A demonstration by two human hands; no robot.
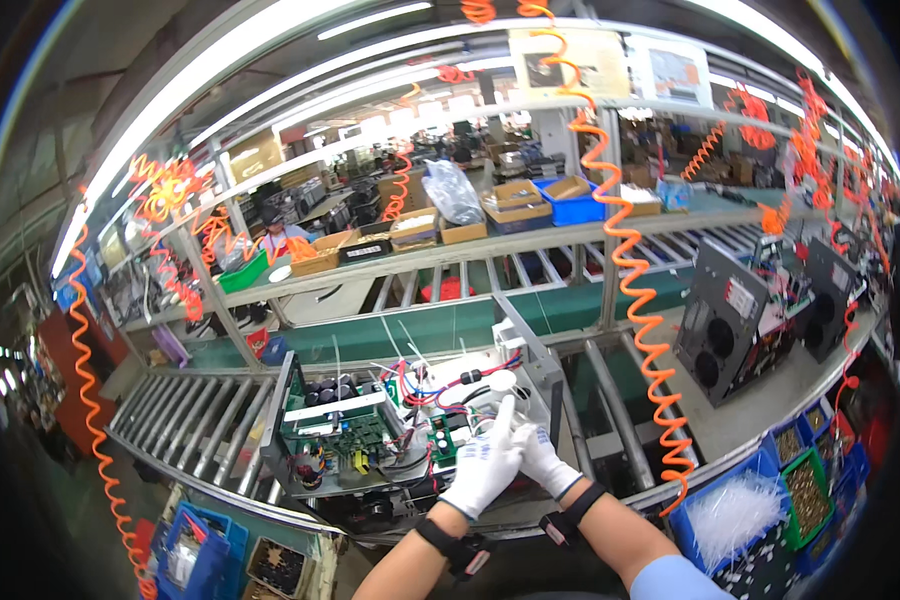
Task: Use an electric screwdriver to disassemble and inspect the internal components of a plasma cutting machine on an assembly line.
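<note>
Sitting on roller conveyor [619, 412]: open chassis [540, 364]; orange coiled hose [630, 265] nearby; gloved fingers [507, 415] close together, pinch unclear.

A roller conveyor [195, 425] runs left to right, an open metal chassis [345, 440] lying across its rollers. On the grey surface [740, 420] at the right stand two dark housings [725, 320]. The far raised shelf [735, 207] bears, left to right, a green bin [245, 274], cardboard boxes [518, 212] and a blue bin [576, 209].
</note>
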